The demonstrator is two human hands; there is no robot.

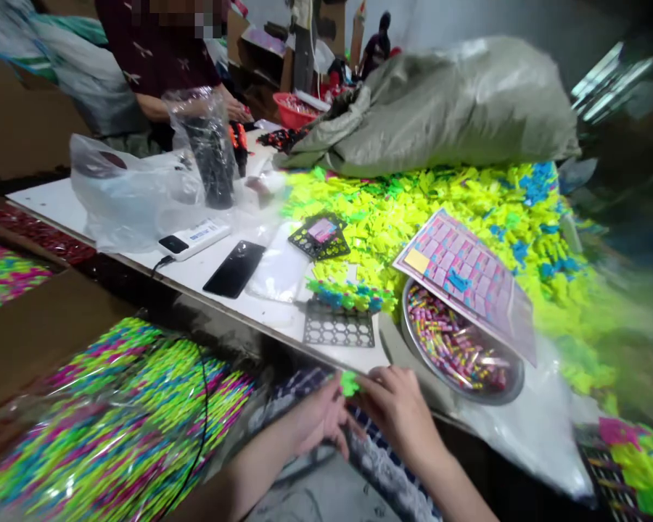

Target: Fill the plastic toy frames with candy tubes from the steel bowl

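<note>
The left hand [326,415] and right hand [398,406] are pinching a small green plastic piece [350,384] between them, just off the near edge of the table [275,317]. Along that edge, a honeycomb-holed plate [338,332] is lying near a metal bowl [503,396].

A white table [48,199] spreads ahead of the left hand [322,417] and right hand [405,409]. Far beyond them stand a dark post [303,65] and a pale wall [440,20]; well to their right, bright streaks [612,81] are too blurred to identify.
</note>
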